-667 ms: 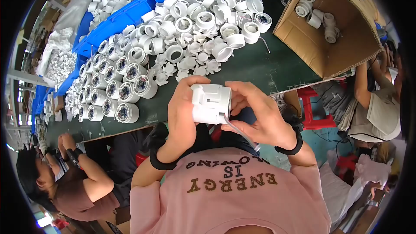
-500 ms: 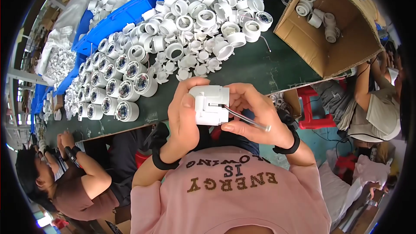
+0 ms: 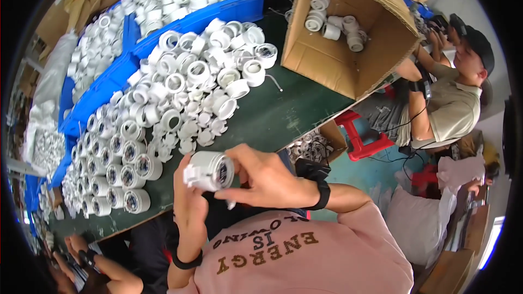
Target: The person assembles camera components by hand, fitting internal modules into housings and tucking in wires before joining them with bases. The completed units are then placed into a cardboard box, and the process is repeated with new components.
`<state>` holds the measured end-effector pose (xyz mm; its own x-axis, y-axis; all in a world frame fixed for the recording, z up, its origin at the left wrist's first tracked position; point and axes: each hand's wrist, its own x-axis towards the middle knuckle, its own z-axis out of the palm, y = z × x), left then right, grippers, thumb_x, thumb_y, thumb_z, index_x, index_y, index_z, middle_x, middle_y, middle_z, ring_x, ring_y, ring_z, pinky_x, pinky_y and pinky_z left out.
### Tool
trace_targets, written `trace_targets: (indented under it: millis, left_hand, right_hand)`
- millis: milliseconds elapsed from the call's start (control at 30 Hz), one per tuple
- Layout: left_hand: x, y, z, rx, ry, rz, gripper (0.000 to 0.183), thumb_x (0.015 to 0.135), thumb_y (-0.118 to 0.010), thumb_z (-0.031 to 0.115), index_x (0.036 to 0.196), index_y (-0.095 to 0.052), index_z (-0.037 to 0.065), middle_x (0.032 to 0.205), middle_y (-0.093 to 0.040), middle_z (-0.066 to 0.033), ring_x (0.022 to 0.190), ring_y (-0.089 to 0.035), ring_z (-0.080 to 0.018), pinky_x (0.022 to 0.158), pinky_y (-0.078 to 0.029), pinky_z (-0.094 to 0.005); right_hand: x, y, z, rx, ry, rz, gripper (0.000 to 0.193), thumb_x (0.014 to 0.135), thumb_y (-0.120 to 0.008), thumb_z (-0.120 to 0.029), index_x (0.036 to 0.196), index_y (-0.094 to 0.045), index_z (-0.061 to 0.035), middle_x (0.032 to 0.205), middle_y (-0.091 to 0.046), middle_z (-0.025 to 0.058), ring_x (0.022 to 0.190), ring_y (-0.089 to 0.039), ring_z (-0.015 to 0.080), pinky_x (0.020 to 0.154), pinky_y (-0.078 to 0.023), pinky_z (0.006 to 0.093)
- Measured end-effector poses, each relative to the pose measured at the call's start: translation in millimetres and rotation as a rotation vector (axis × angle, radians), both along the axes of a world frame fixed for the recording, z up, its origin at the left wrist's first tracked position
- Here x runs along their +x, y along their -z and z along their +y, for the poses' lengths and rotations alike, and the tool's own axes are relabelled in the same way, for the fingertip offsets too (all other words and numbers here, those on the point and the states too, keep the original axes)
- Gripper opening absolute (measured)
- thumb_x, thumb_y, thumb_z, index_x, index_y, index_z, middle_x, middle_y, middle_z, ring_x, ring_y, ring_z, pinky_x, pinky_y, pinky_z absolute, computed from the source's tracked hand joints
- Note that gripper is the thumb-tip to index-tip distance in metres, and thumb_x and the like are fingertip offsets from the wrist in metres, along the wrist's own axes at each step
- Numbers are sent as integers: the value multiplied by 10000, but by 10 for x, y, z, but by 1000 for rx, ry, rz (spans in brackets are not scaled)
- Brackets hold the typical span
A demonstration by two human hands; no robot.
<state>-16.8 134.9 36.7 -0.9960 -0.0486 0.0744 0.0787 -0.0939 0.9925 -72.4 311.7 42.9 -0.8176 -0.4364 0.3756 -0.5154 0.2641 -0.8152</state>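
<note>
Between my two hands is a white cylindrical housing (image 3: pixel 205 171), its dark round face pointing right and a small raised tab on its left side. My left hand (image 3: pixel 189 202) grips its left side, with some fingers hidden behind it. My right hand (image 3: pixel 275 181) is closed around the other end, the thumb below the dark face and the index finger above. A short pale wire end shows beneath the right thumb. Beyond the left hand, similar housings (image 3: pixel 135 201) with dark round faces stand in rows on the green table (image 3: pixel 294 100).
White rings (image 3: pixel 197 71) and small white caps (image 3: pixel 188 129) lie heaped past the rows. Blue bins (image 3: pixel 210 15) of white parts stand behind. An open cardboard box (image 3: pixel 321 65) at the right holds several white parts. A red stool (image 3: pixel 362 139) and a co-worker (image 3: pixel 455 95) are farther right.
My view has swung right, shifting the scene leftward. The housing has turned, so its dark face shows instead of its slotted side with the wire. Both hands stay on it.
</note>
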Motion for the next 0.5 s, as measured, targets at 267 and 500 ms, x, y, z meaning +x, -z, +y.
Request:
trace_targets:
  millis: [267, 500]
  left_hand:
    - [530, 161, -760, -135, -583, -44, 514, 839, -587, 167, 1270, -397, -38, 1075, -528, -174, 917, -586, -240, 794, -530, -364]
    - [1136, 547, -2269, -271, -1042, -188, 376, 879, -590, 306, 1127, -567, 25, 1027, -591, -47, 822, -572, -123, 634, -455, -232]
  right_hand:
    - [-813, -220, 414, 140, 127, 38, 247, 745, -715, -133, 958, -633, -40, 802, -626, 60, 704, -604, 138, 614, -486, 277]
    - [-3010, 675, 2476, 1069, 1092, 618, 268, 738, -592, -254, 923, -640, -66, 915, -657, 183, 821, -630, 349, 699, -491, 460]
